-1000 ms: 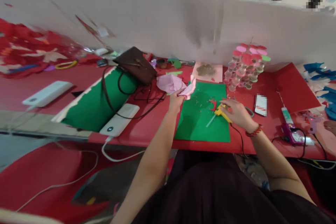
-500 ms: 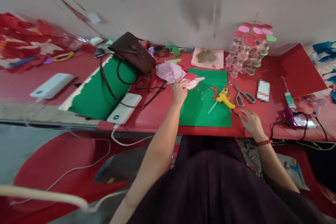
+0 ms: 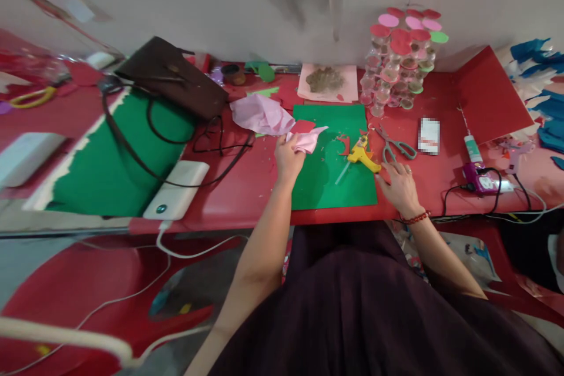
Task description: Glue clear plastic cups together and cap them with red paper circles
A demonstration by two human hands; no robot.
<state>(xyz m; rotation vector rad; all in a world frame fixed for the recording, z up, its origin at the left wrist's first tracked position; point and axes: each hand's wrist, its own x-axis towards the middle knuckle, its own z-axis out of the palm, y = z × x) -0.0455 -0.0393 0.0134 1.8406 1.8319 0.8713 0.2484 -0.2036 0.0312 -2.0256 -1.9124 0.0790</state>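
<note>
My left hand (image 3: 289, 160) is closed on a crumpled pink cloth (image 3: 261, 114), over the left edge of a green sheet (image 3: 328, 191). A small red piece (image 3: 304, 126) shows at its fingertips, against the cloth. Palm down on the table, my right hand (image 3: 402, 189) has its fingers apart and holds nothing that I can see. Its fingertips are close to the handle of a yellow glue gun (image 3: 363, 156) and the grey handles of the scissors (image 3: 403, 149). A clear glue stick (image 3: 342, 173) juts from the gun, which lies on the green sheet among red scraps (image 3: 343, 144).
Behind the sheet stand a hanging decoration of clear cups and paper discs (image 3: 400, 61) and a pink sheet (image 3: 304, 88) with a brownish patch. To the left lie a brown bag (image 3: 174, 76) and a white power bank (image 3: 177, 190). A purple power socket (image 3: 478, 178) sits right.
My right hand has moved in toward the glue gun and scissors. The left hand still grips the pink cloth. The whole view has shifted, so most things appear further left.
</note>
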